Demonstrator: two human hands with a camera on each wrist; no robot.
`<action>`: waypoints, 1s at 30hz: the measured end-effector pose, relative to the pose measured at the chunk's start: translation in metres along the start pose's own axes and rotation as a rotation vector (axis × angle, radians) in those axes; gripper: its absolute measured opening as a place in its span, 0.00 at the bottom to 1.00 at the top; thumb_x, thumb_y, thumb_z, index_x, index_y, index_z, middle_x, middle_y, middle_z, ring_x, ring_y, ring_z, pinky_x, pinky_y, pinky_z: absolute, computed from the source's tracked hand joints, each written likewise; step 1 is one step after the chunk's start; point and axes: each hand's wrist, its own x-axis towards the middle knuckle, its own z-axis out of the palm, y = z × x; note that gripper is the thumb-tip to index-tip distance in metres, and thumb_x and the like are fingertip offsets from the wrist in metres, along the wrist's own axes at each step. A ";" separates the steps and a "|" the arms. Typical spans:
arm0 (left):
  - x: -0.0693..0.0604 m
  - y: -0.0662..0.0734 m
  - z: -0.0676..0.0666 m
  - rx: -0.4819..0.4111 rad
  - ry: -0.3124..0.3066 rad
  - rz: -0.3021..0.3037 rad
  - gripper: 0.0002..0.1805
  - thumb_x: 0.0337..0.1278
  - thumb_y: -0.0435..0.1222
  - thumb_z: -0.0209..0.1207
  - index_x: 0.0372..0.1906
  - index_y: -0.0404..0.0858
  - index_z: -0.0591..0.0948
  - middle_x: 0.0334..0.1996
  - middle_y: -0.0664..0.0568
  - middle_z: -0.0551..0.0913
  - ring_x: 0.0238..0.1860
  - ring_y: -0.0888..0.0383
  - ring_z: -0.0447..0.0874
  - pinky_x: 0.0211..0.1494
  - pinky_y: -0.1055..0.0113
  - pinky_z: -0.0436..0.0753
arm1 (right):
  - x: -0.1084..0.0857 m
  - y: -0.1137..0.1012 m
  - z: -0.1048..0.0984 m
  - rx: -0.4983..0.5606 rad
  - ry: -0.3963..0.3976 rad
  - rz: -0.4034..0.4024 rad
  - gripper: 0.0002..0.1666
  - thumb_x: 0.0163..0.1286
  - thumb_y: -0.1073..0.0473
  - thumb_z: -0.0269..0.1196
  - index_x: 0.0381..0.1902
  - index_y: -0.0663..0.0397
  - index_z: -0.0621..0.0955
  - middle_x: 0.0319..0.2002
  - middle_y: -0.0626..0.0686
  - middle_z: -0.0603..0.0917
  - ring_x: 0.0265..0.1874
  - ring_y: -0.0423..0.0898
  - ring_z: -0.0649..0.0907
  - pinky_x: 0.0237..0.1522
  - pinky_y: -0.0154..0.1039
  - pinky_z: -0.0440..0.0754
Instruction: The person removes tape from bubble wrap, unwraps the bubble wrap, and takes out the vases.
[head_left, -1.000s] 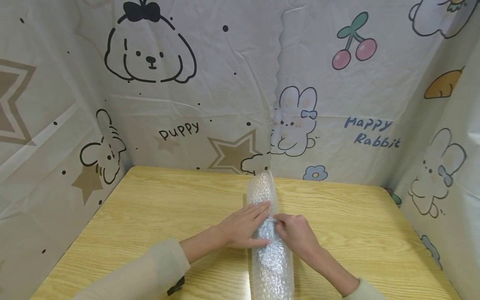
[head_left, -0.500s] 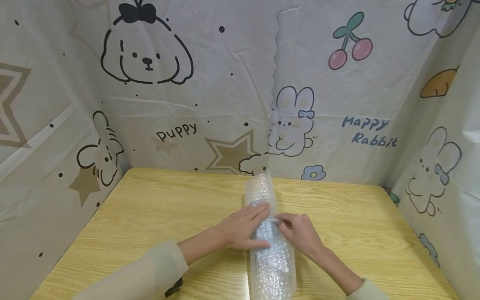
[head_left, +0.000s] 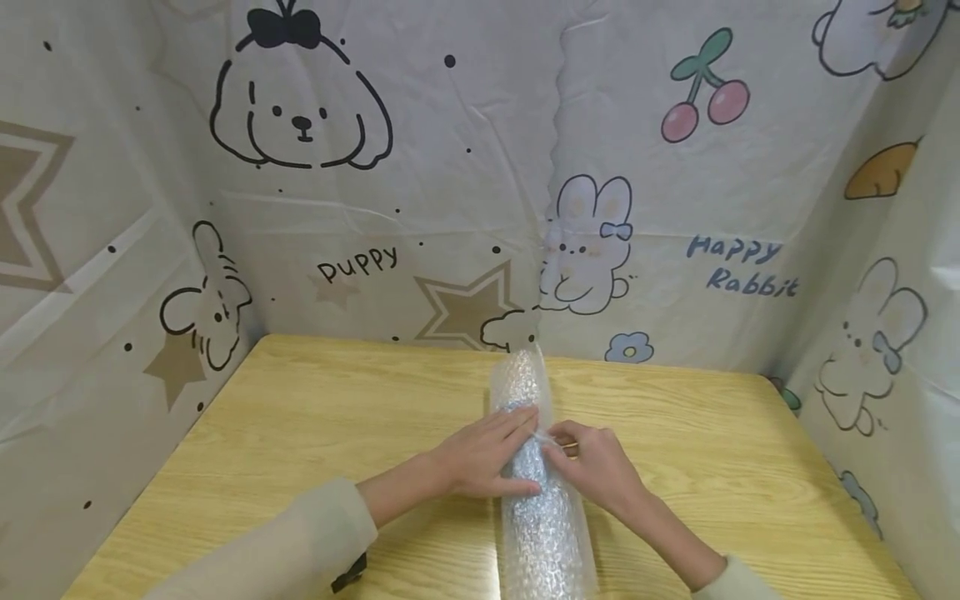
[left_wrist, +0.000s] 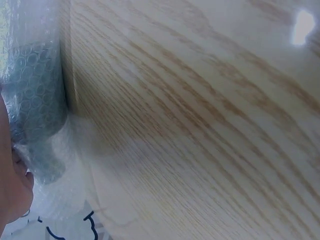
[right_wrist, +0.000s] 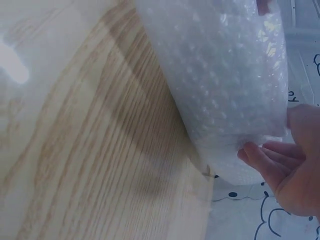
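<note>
A long roll of bubble wrap (head_left: 546,542) lies on the table, pointing away from me. Through it, in the left wrist view, shows a bluish-green, bottle-shaped thing (left_wrist: 37,95) with a narrower end. My left hand (head_left: 487,457) rests flat across the roll, fingers straight and thumb spread. At the roll's right side, my right hand (head_left: 596,468) pinches a clear strip (head_left: 543,437) on the wrap between thumb and finger. In the right wrist view its fingertips (right_wrist: 248,149) touch the wrap near a straight edge. Whether the strip is tape or the wrap's own edge, I cannot tell.
The wood-grain table (head_left: 337,400) reaches back to a cloth screen (head_left: 420,167) printed with cartoon animals, which also stands at both sides. The roll's far end comes close to the screen. A small dark object (head_left: 350,573) shows under the left sleeve.
The right hand stays at the same spot, its thumb and finger shifting a little around the strip. The near part of the wrap bulges slightly further right. The left hand keeps its place.
</note>
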 end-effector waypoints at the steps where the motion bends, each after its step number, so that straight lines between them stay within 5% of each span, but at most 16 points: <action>1: 0.000 0.000 0.000 0.002 0.001 0.001 0.53 0.66 0.69 0.42 0.78 0.32 0.52 0.78 0.41 0.48 0.78 0.48 0.47 0.77 0.57 0.52 | 0.000 -0.001 0.001 -0.014 0.008 0.006 0.12 0.67 0.59 0.68 0.44 0.61 0.86 0.39 0.57 0.89 0.33 0.49 0.89 0.34 0.35 0.87; 11: -0.002 -0.001 0.000 0.001 -0.021 -0.011 0.53 0.66 0.69 0.42 0.79 0.32 0.49 0.79 0.41 0.48 0.78 0.49 0.47 0.77 0.60 0.50 | -0.002 0.008 -0.006 -0.095 0.092 0.006 0.03 0.66 0.67 0.67 0.37 0.62 0.87 0.31 0.54 0.89 0.32 0.48 0.88 0.32 0.37 0.87; 30: -0.005 -0.004 -0.002 -0.048 -0.030 -0.014 0.54 0.66 0.69 0.43 0.79 0.33 0.48 0.79 0.41 0.48 0.77 0.48 0.47 0.77 0.59 0.52 | -0.014 0.037 -0.017 -0.129 -0.008 0.133 0.10 0.66 0.68 0.63 0.43 0.71 0.83 0.39 0.66 0.87 0.39 0.59 0.88 0.37 0.46 0.88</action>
